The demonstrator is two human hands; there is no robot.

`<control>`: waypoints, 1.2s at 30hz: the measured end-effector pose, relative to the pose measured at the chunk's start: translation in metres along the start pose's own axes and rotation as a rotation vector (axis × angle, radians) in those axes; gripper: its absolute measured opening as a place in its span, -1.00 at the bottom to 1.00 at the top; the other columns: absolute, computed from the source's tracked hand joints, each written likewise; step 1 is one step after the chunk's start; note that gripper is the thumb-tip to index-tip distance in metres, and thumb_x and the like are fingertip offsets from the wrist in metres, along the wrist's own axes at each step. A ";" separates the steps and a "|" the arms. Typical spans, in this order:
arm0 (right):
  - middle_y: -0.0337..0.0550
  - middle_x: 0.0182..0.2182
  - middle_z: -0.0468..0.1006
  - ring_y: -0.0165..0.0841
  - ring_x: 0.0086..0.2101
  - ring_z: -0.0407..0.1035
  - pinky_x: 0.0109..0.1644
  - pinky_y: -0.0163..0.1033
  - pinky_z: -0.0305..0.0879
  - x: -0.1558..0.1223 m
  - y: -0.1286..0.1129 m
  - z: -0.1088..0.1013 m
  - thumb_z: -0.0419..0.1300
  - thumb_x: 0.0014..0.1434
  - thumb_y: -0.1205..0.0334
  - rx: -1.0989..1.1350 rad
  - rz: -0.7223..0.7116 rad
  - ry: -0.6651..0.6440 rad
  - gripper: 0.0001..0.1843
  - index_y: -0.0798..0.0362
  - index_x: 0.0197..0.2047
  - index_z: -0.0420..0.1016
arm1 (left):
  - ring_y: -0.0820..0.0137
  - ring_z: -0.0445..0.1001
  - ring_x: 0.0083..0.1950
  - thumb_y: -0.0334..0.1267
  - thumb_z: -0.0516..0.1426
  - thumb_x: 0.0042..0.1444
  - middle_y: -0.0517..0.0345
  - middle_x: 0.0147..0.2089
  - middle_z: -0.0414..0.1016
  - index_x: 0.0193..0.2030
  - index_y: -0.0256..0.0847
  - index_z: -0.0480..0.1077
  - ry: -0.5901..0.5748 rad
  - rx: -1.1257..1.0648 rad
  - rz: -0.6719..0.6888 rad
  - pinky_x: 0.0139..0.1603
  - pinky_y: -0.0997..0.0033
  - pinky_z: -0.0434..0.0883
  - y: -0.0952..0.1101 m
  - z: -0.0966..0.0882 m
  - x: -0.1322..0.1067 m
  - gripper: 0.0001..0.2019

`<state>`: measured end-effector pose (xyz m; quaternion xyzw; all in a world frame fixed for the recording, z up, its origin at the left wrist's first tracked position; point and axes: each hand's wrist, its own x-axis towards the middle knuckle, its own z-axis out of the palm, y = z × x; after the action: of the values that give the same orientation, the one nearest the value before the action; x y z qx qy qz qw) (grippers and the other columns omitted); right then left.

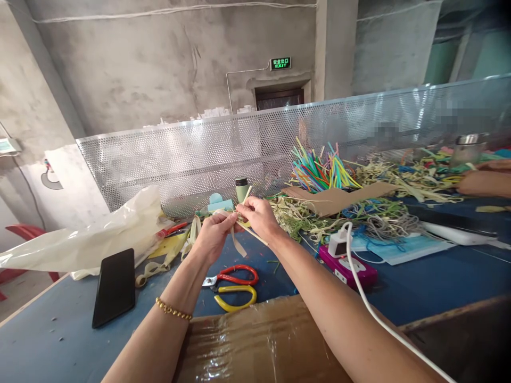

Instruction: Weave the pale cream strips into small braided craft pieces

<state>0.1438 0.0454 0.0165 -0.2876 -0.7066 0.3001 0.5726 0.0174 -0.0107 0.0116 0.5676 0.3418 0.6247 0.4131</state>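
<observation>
Both hands meet above the blue table, fingers pinched around pale flat strips. My left hand (215, 230) is closed on a cream-coloured strip (238, 246), one end of which dangles below the fingers. Close beside it, my right hand (258, 215) pinches the same pale material; a thin stiff end pokes up past the thumb and another length runs down towards the wrist. How the strips join between the fingertips is hidden. Below the hands lie scissors (235, 287) with one red and one yellow handle, their blades apart.
A black phone (114, 287) lies left, near a plastic sheet (120, 229). Taped cardboard (259, 346) is in front of me. Right are a magenta power strip (348, 266) with a white cable, a blue mask (407, 249), colourful sticks (319, 170) and fibre heaps. Perforated metal (191, 159) stands behind.
</observation>
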 end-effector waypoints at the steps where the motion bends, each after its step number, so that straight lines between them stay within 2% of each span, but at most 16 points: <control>1: -0.30 -0.64 0.32 -0.44 -0.56 0.21 -0.46 -0.31 0.11 0.000 0.000 0.000 0.17 0.09 0.12 0.010 0.010 0.000 -0.74 0.06 -0.54 0.29 | 0.40 0.40 -0.40 -0.12 0.32 -0.05 0.05 -0.53 0.48 -0.57 -0.31 0.50 0.003 0.002 0.002 -0.23 0.37 0.32 0.000 0.000 0.000 -0.72; 5: -0.30 -0.64 0.33 -0.45 -0.58 0.22 -0.49 -0.32 0.15 -0.001 -0.005 -0.002 0.18 0.08 0.14 0.087 0.055 -0.033 -0.74 0.06 -0.55 0.27 | 0.40 0.42 -0.41 -0.11 0.33 -0.05 0.05 -0.54 0.48 -0.55 -0.32 0.51 -0.034 -0.029 -0.021 -0.22 0.37 0.33 0.002 0.000 -0.001 -0.71; 8: -0.32 -0.64 0.33 -0.46 -0.61 0.23 -0.52 -0.33 0.18 -0.002 -0.009 -0.002 0.21 0.06 0.11 0.186 0.072 -0.081 -0.71 0.05 -0.54 0.25 | 0.35 0.47 -0.37 -0.07 0.31 -0.01 0.01 -0.47 0.53 -0.47 -0.33 0.54 -0.087 -0.096 -0.057 -0.17 0.31 0.37 0.003 -0.002 -0.001 -0.70; 12: -0.35 -0.67 0.29 -0.45 -0.66 0.24 -0.56 -0.30 0.21 -0.002 -0.010 -0.004 0.23 0.07 0.05 0.288 0.099 -0.150 -0.70 0.04 -0.51 0.25 | 0.31 0.50 -0.34 0.03 0.23 0.08 -0.03 -0.39 0.56 -0.38 -0.31 0.55 -0.092 -0.158 -0.080 -0.16 0.27 0.40 0.006 -0.003 -0.001 -0.63; 17: -0.28 -0.61 0.38 -0.46 -0.57 0.26 -0.49 -0.33 0.22 0.001 -0.007 -0.008 0.25 0.05 0.11 0.217 0.078 -0.088 -0.72 0.09 -0.53 0.33 | 0.35 0.48 -0.36 -0.14 0.34 -0.05 -0.01 -0.46 0.54 -0.47 -0.33 0.52 -0.064 -0.037 -0.046 -0.18 0.32 0.38 0.007 0.000 -0.003 -0.75; 20: -0.24 -0.59 0.42 -0.45 -0.55 0.30 -0.46 -0.32 0.25 0.002 -0.006 -0.010 0.26 0.08 0.08 0.170 0.110 -0.077 -0.71 0.11 -0.52 0.39 | 0.37 0.46 -0.40 -0.16 0.35 -0.08 0.05 -0.49 0.52 -0.49 -0.31 0.51 -0.010 0.003 0.002 -0.25 0.34 0.37 0.006 0.000 -0.003 -0.76; 22: -0.20 -0.60 0.45 -0.44 -0.57 0.32 -0.47 -0.32 0.25 0.001 -0.005 -0.012 0.25 0.11 0.01 0.105 0.130 -0.137 -0.63 0.12 -0.54 0.40 | 0.39 0.45 -0.43 -0.17 0.36 -0.11 0.08 -0.50 0.51 -0.50 -0.30 0.50 0.037 0.011 0.021 -0.28 0.34 0.37 0.005 -0.002 -0.002 -0.77; 25: -0.18 -0.62 0.48 -0.43 -0.59 0.35 -0.51 -0.33 0.25 -0.001 -0.002 -0.012 0.27 0.11 -0.07 0.056 0.105 -0.322 -0.58 0.12 -0.54 0.41 | 0.39 0.46 -0.43 -0.17 0.37 -0.14 0.08 -0.50 0.51 -0.50 -0.31 0.50 0.089 0.004 0.014 -0.30 0.34 0.38 0.003 -0.007 0.000 -0.76; 27: -0.22 -0.62 0.47 -0.45 -0.61 0.35 -0.54 -0.35 0.22 -0.002 0.000 -0.011 0.29 0.09 -0.04 0.041 0.070 -0.384 -0.61 0.10 -0.52 0.40 | 0.40 0.45 -0.44 -0.17 0.38 -0.16 0.08 -0.50 0.50 -0.50 -0.33 0.50 0.101 -0.009 -0.013 -0.31 0.35 0.38 0.003 -0.010 0.001 -0.75; 31: -0.30 -0.68 0.41 -0.48 -0.66 0.31 -0.57 -0.38 0.15 -0.003 0.002 -0.010 0.26 0.14 0.15 -0.055 0.015 -0.369 -0.72 0.08 -0.52 0.35 | 0.42 0.43 -0.45 -0.21 0.40 -0.20 0.03 -0.51 0.50 -0.54 -0.36 0.50 0.093 -0.015 -0.065 -0.31 0.35 0.37 -0.001 -0.014 0.003 -0.75; 36: -0.32 -0.70 0.41 -0.45 -0.65 0.33 -0.55 -0.37 0.15 -0.003 0.000 -0.009 0.17 0.16 0.30 -0.117 -0.022 -0.355 -0.82 0.07 -0.48 0.36 | 0.42 0.44 -0.41 -0.27 0.39 -0.22 0.05 -0.49 0.50 -0.55 -0.35 0.51 0.095 0.008 -0.042 -0.29 0.36 0.37 -0.005 -0.016 0.005 -0.79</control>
<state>0.1532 0.0442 0.0156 -0.2550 -0.8160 0.2983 0.4245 0.0020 -0.0031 0.0070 0.5315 0.3753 0.6410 0.4072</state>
